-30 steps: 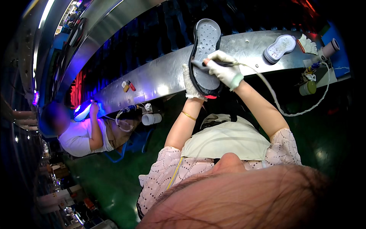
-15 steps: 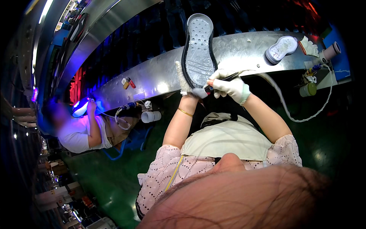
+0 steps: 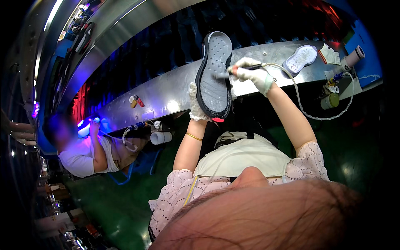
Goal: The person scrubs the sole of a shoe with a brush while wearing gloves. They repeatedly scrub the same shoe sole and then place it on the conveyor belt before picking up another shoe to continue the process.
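A grey shoe sole (image 3: 214, 85) with a black rim, dimpled at its far end and grooved nearer me, is tilted up over the near edge of the metal bench. My gloved left hand (image 3: 196, 105) grips its left side and underside; part of the fingers is hidden beneath. In my gloved right hand (image 3: 255, 76) is a brush (image 3: 221, 76) with a pale tube running from the back of its handle. The bristles are at the sole's right half, around mid-length; whether they touch it I cannot tell. A lighter sole (image 3: 300, 59) lies farther right.
The curved metal bench (image 3: 166, 85) runs across, with dark strips behind it. A white glove (image 3: 329, 54), a green-lidded container (image 3: 330, 101) and the looping tube (image 3: 298, 93) are at right. Small coloured pieces (image 3: 135, 101), a white cup (image 3: 161, 137) and a seated co-worker (image 3: 85, 155) are at left.
The brush and my right hand have moved away from me, from the sole's near end to its middle right. The sole has tilted, showing more of its left side, and my left fingers show more.
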Motion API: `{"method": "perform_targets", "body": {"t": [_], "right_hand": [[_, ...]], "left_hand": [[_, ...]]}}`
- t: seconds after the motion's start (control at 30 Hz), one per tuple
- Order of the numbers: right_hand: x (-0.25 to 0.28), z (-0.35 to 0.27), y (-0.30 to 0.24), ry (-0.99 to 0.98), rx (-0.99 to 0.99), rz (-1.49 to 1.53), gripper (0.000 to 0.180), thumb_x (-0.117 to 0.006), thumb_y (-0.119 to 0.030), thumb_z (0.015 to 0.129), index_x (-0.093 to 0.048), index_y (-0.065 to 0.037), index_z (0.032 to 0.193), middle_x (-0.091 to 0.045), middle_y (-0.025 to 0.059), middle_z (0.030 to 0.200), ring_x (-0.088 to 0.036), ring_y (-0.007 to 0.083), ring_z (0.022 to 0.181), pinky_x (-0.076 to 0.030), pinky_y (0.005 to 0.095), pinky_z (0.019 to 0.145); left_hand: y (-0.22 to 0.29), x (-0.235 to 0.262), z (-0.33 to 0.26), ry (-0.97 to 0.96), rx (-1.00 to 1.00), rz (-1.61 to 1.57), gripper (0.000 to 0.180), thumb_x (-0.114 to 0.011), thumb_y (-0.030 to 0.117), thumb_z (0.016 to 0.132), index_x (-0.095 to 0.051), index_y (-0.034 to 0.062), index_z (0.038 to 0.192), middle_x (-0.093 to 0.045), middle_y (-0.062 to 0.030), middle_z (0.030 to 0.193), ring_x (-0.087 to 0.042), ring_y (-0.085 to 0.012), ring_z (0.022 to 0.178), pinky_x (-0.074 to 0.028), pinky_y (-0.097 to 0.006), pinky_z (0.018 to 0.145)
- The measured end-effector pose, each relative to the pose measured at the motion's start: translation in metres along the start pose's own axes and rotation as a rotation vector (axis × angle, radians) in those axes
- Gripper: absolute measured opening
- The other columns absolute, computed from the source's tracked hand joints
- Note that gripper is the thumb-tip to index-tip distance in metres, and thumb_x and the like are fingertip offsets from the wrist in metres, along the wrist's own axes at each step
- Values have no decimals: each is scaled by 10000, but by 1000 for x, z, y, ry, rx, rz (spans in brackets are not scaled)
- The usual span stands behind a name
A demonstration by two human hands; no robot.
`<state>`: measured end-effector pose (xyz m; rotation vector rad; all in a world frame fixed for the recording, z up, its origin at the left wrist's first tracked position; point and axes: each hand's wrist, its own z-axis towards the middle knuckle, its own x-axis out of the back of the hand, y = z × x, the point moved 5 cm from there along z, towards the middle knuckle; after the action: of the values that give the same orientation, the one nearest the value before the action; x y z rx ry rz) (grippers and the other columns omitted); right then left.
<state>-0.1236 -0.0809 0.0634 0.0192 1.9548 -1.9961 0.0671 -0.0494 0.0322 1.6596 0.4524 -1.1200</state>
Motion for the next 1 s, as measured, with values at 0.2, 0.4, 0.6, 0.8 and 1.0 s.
{"method": "perform_targets", "body": {"t": [0.2,0.4,0.6,0.8,1.0], "right_hand": [[4,3,-32,79,325,-189,71,-679,-10,831,-644,-40,885,-667,50,987,-624,126,929,-508,269,847],[-10,-7,-28,-258,2,-591,92,-687,7,758,-627,-42,808,-676,52,954,-617,107,918,-503,259,824],[-29,-8,-37,153,305,-155,79,-679,-44,846,-650,-60,917,-665,10,943,-603,71,836,-503,226,774],[-42,-16,-16,-23,-15,151,117,-683,-163,880,-651,-72,945,-680,14,927,-611,68,828,-502,223,745],[-93,-2,-29,-354,205,540,173,-598,-182,939,-594,-44,1044,-640,35,983,-566,75,907,-474,230,804]], "left_hand": [[4,1,-1,-44,87,-19,784,-487,605,882,-358,57,1428,-456,-140,1402,-494,-289,1236,-414,-432,1042],[13,-3,-2,-32,35,75,794,-497,612,871,-368,54,1421,-477,-133,1384,-511,-274,1219,-427,-420,1030],[3,-5,-7,58,-63,36,791,-492,624,872,-388,51,1406,-480,-143,1373,-496,-278,1222,-408,-428,1039],[-1,-6,-12,35,-90,-19,729,-460,622,891,-432,81,1379,-501,-141,1342,-496,-276,1198,-374,-433,1052],[-20,-1,-12,-5,39,-102,662,-478,541,908,-420,75,1374,-500,-94,1348,-493,-242,1215,-376,-387,1061]]}}
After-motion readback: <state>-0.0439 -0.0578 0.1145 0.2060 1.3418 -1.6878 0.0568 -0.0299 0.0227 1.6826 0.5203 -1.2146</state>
